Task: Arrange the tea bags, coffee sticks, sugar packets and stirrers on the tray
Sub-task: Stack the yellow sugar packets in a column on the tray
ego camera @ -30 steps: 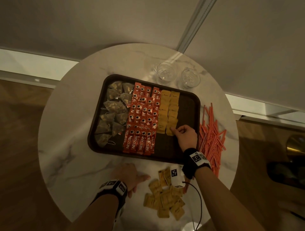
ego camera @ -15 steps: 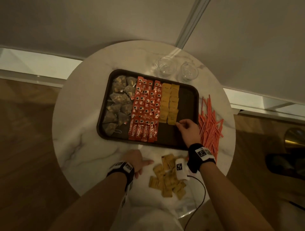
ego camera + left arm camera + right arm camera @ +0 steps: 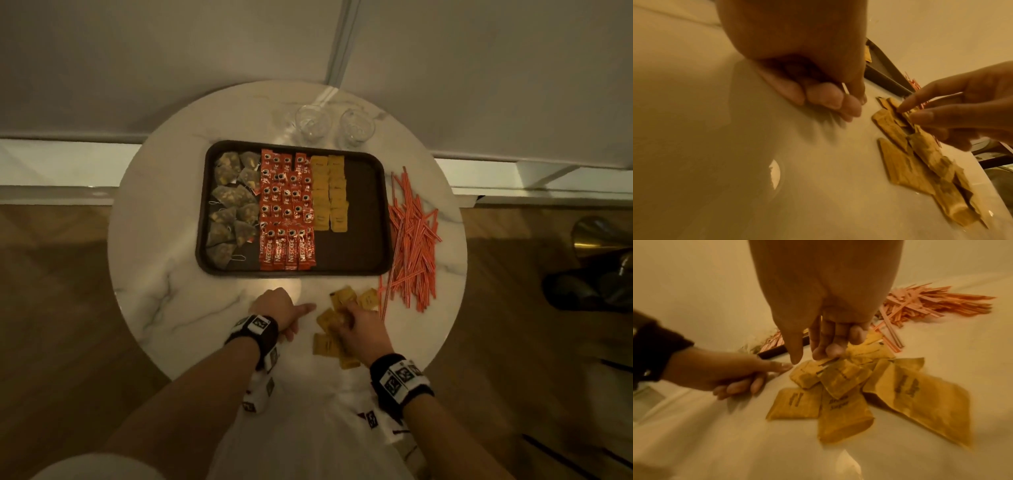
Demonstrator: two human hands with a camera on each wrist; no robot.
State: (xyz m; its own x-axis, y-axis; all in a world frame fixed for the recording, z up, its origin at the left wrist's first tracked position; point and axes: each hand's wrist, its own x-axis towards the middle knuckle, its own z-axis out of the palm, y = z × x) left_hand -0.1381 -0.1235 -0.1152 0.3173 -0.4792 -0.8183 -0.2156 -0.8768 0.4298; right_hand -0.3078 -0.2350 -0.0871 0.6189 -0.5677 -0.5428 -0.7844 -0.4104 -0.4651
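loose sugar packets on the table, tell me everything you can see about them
The loose sugar packets are small flat sachets of yellow-brown paper, some printed "Brown Sugar" in dark letters. They lie in an untidy overlapping pile on the white marble table, in front of the tray and beside the stirrers. The right hand reaches into the pile, fingertips on the top packets. The left hand rests beside it, not touching.
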